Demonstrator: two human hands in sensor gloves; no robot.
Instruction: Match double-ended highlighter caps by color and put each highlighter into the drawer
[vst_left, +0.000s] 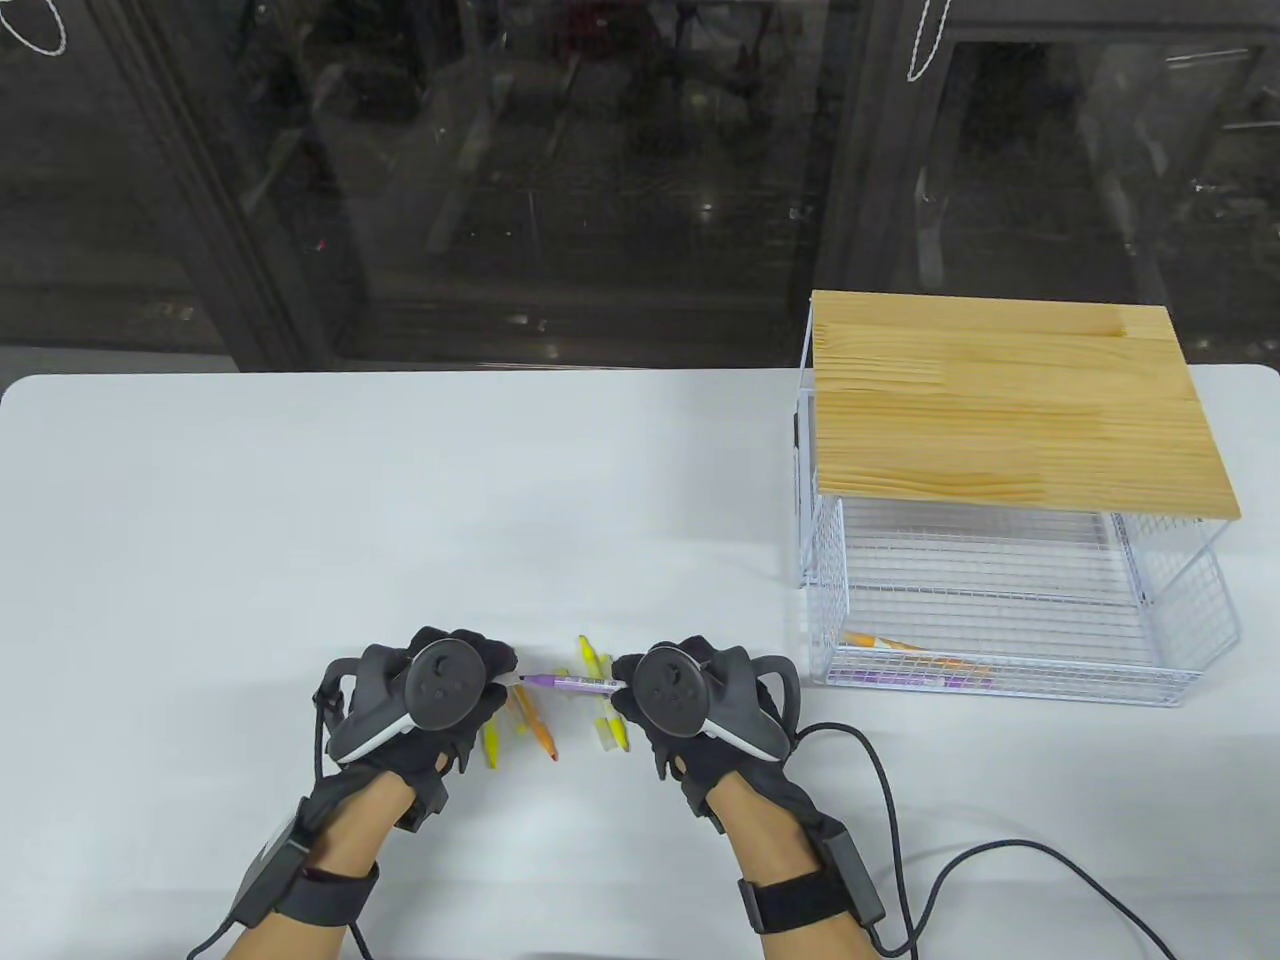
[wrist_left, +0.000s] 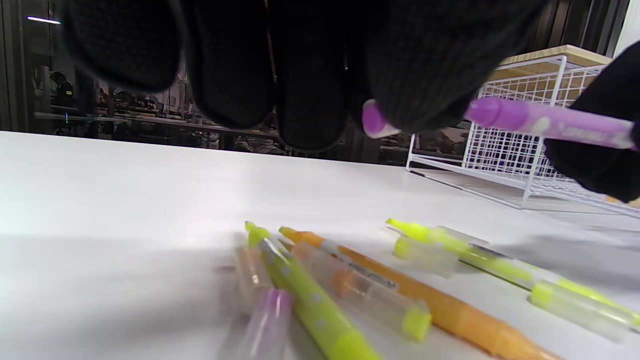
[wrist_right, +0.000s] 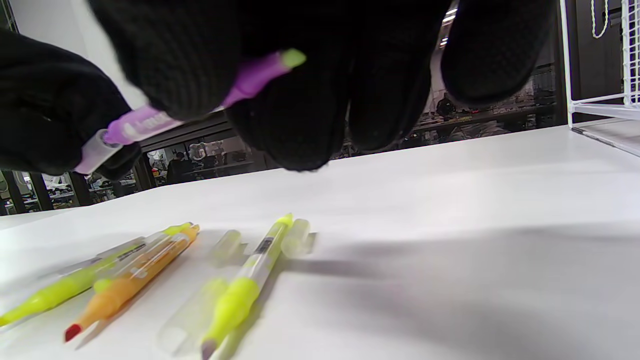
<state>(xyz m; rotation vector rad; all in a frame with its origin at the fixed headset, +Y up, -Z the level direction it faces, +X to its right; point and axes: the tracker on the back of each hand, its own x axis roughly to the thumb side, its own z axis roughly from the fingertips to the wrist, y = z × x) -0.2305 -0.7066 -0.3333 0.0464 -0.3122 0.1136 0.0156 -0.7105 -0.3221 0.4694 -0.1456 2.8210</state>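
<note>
Both hands hold one purple highlighter (vst_left: 570, 683) level above the table, just in front of me. My left hand (vst_left: 506, 682) pinches its capped left end (wrist_left: 375, 124). My right hand (vst_left: 624, 688) grips the barrel (wrist_right: 150, 122), and a bare yellow-green tip (wrist_right: 292, 57) sticks out past those fingers. Under the hands lie an orange highlighter (vst_left: 537, 732), yellow ones (vst_left: 594, 658) (wrist_left: 310, 295) and loose clear caps (wrist_right: 297, 237) (wrist_left: 365, 295). The white wire drawer (vst_left: 1000, 672) stands pulled out at the right, with an orange highlighter (vst_left: 880, 642) and purple ones (vst_left: 905, 678) inside.
A wooden top (vst_left: 1010, 400) covers the wire frame behind the drawer. A black cable (vst_left: 900, 800) runs from my right wrist across the table's near right. A dark glass wall stands beyond the far edge.
</note>
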